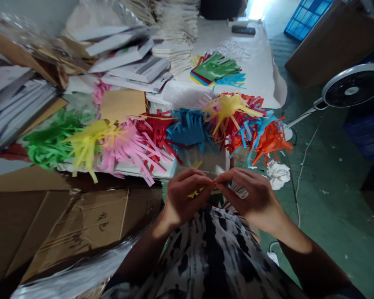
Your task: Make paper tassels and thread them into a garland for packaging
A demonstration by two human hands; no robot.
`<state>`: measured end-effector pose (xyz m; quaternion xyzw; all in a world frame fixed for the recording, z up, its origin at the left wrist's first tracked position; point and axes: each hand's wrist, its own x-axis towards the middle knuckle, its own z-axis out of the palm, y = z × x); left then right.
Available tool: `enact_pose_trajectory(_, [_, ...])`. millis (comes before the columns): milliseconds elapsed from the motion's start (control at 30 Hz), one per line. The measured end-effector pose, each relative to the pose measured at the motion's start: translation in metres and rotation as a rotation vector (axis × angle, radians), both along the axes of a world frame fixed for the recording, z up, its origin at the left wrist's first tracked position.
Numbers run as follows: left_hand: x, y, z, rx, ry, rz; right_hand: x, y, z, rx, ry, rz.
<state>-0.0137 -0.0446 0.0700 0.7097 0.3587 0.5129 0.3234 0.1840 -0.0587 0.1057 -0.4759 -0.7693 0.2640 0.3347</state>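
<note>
Just above my lap, my left hand [187,193] and my right hand [249,193] meet at the fingertips. Both are closed in a pinch, and what lies between the fingers is too small to make out. Bits of yellow paper [193,193] show by my left hand; whether it holds them I cannot tell. Beyond my hands, fringed tissue paper lies along the table edge: a green bunch [50,139], a yellow one [87,147], a pink one [127,145], a dark red one [157,126] and a blue one [187,128]. Mixed yellow, light blue and orange fringes [271,139] hang at the corner.
Stacked white packets [134,62] and a flat fringed pile with green on top [220,66] lie farther back. Cardboard boxes [90,224] stand low at left. At right are a fan [350,90], its cable [302,166] and crumpled white paper [278,174].
</note>
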Motion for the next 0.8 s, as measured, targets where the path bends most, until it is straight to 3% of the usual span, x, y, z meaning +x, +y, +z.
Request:
enact_pose_trajectory(200, [-0.001,-0.001,-0.001,-0.242,-0.017,-0.062,-0.001,0.000,0.001,0.027,-0.068,-0.083])
enact_pose_trajectory(333, [-0.006,-0.002,0.000,-0.372,-0.034,-0.038,0.004,0.003,0.001,-0.035,0.001,-0.102])
enact_pose_trajectory(533, [-0.002,-0.003,-0.006,-0.404,-0.156,-0.038,0.011,0.005,-0.009,-0.218,0.246,-0.116])
enact_pose_trajectory(800, [0.002,-0.002,-0.004,-0.426,-0.089,-0.029,0.004,0.007,-0.004,-0.114,-0.022,-0.078])
